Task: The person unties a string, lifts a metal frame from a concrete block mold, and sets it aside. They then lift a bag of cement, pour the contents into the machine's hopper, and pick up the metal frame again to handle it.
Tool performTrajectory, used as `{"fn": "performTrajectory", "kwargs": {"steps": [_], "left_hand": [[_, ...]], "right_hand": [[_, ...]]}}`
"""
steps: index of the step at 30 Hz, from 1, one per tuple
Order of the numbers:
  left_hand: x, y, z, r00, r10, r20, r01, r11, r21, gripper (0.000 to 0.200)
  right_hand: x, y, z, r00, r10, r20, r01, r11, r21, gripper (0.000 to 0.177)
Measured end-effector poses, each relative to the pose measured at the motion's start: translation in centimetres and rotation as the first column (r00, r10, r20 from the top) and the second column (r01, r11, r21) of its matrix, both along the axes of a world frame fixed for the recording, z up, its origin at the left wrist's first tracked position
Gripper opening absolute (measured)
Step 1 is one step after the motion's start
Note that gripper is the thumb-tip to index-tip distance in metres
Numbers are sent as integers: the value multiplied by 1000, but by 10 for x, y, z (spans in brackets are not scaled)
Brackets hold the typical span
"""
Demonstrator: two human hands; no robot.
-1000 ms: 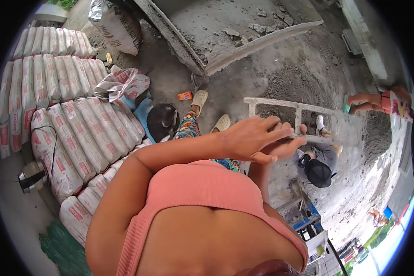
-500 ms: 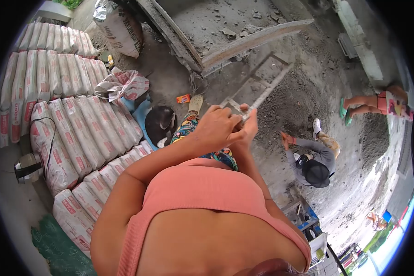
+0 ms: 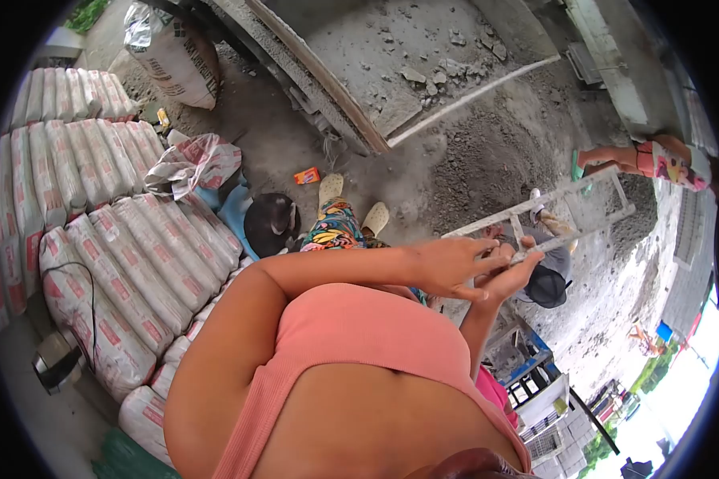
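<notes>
A grey ladder-shaped frame with cross rungs is held out in front of my chest, slanting up to the right. My right hand grips its near end from below. My left hand reaches across, its fingers pinching the same end's rail. My feet in pale sandals stand on the dusty ground beneath.
Stacked cement bags fill the left. A person in a black cap crouches just under the frame. Another person's legs show at the right. A concrete slab form lies ahead, a blue-white machine at lower right.
The frame has swung from pointing up and ahead to pointing right. Both hands moved right with it, and my view tilted.
</notes>
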State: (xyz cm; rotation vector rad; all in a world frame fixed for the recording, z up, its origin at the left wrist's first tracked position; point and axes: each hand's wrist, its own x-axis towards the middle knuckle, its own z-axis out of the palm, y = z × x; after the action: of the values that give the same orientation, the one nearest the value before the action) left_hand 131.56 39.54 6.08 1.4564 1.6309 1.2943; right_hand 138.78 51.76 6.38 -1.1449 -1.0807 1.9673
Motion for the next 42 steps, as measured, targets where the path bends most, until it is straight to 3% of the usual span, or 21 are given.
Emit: {"fn": "performTrajectory", "kwargs": {"steps": [3, 5, 6, 7, 8, 9, 11, 12, 16, 17, 19, 20, 21, 23, 24, 25, 26, 28, 39, 41, 42], "left_hand": [[-20, 2, 13, 998, -68, 2, 67, 995, 77, 61], [-36, 3, 25, 984, -177, 10, 177, 984, 32, 58], [-39, 3, 22, 984, -175, 15, 173, 983, 67, 58], [-41, -2, 19, 983, -183, 25, 181, 981, 73, 58], [-42, -9, 17, 988, -13, -151, 29, 995, 98, 59], [-43, -15, 16, 935, 161, -316, -117, 981, 151, 62], [-54, -39, 19, 908, 199, -370, -158, 978, 136, 65], [-60, -50, 20, 893, 216, -396, -214, 976, 50, 66], [-74, -69, 9, 837, 185, -514, -282, 952, -117, 68], [-74, -69, 6, 839, 187, -511, -281, 953, -112, 68], [-73, -68, 5, 862, 69, -502, -153, 980, -129, 68], [-71, -68, 9, 892, 12, -452, -94, 983, -160, 67], [-67, -68, 10, 894, 11, -449, -91, 984, -156, 67], [-58, -69, 9, 943, 50, -330, -44, 999, 24, 67], [-60, -70, 11, 954, 2, -299, 10, 999, 40, 66], [-63, -71, 17, 954, -4, -301, 18, 999, 45, 66], [-67, -72, 23, 948, 61, -312, -23, 992, 122, 65], [-69, -70, 27, 931, 162, -326, -96, 973, 212, 62], [-58, -65, 19, 951, -38, -308, 85, 986, 141, 54], [-58, -70, 18, 952, -77, -297, 112, 988, 103, 53], [-60, -74, 18, 958, -67, -278, 98, 990, 99, 52]], "right_hand": [[-20, -29, 30, 999, -15, -30, 16, 999, 47, 38], [-39, -50, 48, 983, -123, -133, 116, 991, -64, 38], [-25, -39, 36, 835, 292, -466, -352, 935, -44, 43], [-23, -36, 28, 774, 333, -538, -402, 915, -13, 42], [-25, -40, 14, 756, 315, -573, -386, 922, -3, 41], [-26, -45, -4, 823, 244, -513, -299, 954, -26, 41], [-28, -59, -40, 942, 191, -277, -209, 977, -37, 39], [-28, -64, -58, 959, 212, -186, -226, 973, -54, 39], [-19, -62, -106, 899, 396, -184, -405, 914, -9, 37], [-25, -68, -91, 900, 397, -180, -405, 914, -5, 37], [-54, -86, -25, 992, 128, 18, -117, 948, -296, 52], [-64, -91, -3, 985, 35, 169, 0, 980, -200, 52], [-61, -91, -1, 984, 32, 173, 3, 981, -196, 52], [-50, -74, 7, 998, -30, 61, 41, 982, -184, 43], [-21, -44, -26, 732, 370, -571, -503, 860, -86, 38], [-19, -45, -22, 770, 334, -544, -452, 887, -95, 38], [-18, -49, -24, 887, 215, -409, -292, 947, -135, 38], [-24, -57, -23, 962, 100, -253, -150, 971, -184, 38], [-35, -84, -4, 971, 40, -236, -123, 929, -348, 38], [-29, -76, -3, 998, 63, -31, -68, 965, -252, 37], [-14, -62, -25, 986, 136, -92, -150, 973, -174, 35]]}}
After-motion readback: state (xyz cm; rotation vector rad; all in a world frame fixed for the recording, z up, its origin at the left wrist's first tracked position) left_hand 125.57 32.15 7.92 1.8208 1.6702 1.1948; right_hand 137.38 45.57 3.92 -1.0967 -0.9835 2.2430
